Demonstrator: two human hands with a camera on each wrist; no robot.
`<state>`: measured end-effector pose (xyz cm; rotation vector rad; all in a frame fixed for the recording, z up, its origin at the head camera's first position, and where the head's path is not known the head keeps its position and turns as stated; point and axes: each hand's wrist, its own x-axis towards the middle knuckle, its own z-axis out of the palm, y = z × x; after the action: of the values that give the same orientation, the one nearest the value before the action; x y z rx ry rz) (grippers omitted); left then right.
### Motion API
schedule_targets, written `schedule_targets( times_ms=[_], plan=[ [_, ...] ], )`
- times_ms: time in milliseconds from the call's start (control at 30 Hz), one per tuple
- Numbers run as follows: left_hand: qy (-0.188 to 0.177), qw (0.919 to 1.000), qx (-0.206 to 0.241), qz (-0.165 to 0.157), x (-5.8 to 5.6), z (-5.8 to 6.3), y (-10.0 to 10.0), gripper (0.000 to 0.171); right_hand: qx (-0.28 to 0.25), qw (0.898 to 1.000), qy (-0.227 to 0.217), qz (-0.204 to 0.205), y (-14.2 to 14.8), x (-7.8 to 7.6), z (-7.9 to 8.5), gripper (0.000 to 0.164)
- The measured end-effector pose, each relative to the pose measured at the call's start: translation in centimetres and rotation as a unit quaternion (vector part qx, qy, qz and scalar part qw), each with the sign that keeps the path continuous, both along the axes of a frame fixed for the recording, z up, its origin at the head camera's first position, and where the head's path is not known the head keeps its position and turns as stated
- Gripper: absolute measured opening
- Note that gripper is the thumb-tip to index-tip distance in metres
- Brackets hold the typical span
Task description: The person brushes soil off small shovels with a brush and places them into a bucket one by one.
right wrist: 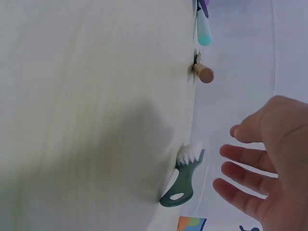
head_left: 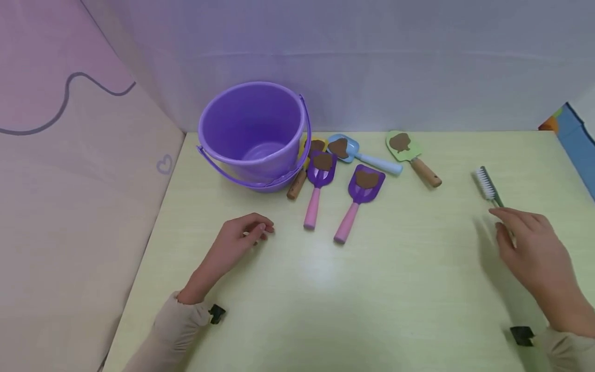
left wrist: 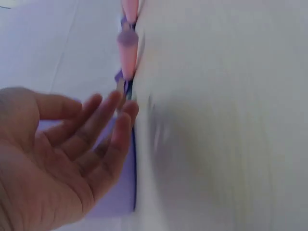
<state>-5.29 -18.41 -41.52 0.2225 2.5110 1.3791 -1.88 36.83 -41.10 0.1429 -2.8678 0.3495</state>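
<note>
My right hand (head_left: 534,248) hovers over the near end of a green scrub brush (right wrist: 183,183) with white bristles, at the table's right side. In the right wrist view its fingers are loosely bent, with a gap between them and the brush. My left hand (head_left: 244,232) is in front of the purple bucket (head_left: 253,165), fingers relaxed and nothing held. Right of the bucket lie two purple shovels with pink handles, a near one (head_left: 346,222) and a far one (head_left: 312,209). A blue shovel (head_left: 378,164), a green spade (head_left: 423,170) and a partly hidden yellow one (head_left: 297,183) lie behind.
Brown patches (head_left: 367,179) mark the blades of the shovels. The bucket's handle (head_left: 241,182) hangs down at its front. A pale wall (head_left: 372,67) stands along the table's back, another panel (head_left: 83,217) at the left. A blue item (head_left: 574,142) is at the right back corner.
</note>
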Motion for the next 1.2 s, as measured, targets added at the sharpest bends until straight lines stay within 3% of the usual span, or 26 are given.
schedule_targets(
  times_ms=[133, 300, 500, 600, 767, 867, 1000, 1200],
  plan=[
    [-0.041, 0.9968, 0.037, 0.058, -0.1, -0.3, 2.5, 0.024, -0.019, 0.998, 0.031, -0.043, 0.6, -0.2, -0.2, 0.027],
    [-0.038, 0.9955, -0.013, 0.087, -0.6, 0.1, 5.0, 0.028, -0.027, 0.996, 0.005, -0.089, 1.4, -0.5, -0.2, 0.030],
    [0.002, 0.9932, -0.099, 0.061, -1.4, 0.0, 7.4, 0.033, -0.018, 0.986, -0.093, -0.134, 1.8, -1.0, -0.4, 0.044],
    [0.024, 0.9868, -0.154, 0.044, -1.9, -0.2, 8.5, 0.038, -0.020, 0.980, -0.141, -0.141, 2.1, -1.5, -0.8, 0.049],
    [0.054, 0.9709, -0.233, 0.015, -2.5, -0.2, 10.7, 0.045, -0.034, 0.978, -0.157, -0.133, 2.4, -2.2, -1.2, 0.048],
    [0.053, 0.9630, -0.264, 0.009, -2.7, -0.4, 11.8, 0.048, -0.040, 0.979, -0.158, -0.126, 2.5, -2.7, -1.2, 0.045],
    [0.047, 0.9597, -0.277, 0.007, -3.3, -0.7, 12.7, 0.047, -0.052, 0.978, -0.165, -0.120, 2.7, -3.5, -1.2, 0.044],
    [0.063, 0.9636, -0.260, 0.009, -4.5, -1.1, 13.1, 0.042, -0.065, 0.979, -0.158, -0.113, 3.4, -4.2, -1.5, 0.043]
  ],
)
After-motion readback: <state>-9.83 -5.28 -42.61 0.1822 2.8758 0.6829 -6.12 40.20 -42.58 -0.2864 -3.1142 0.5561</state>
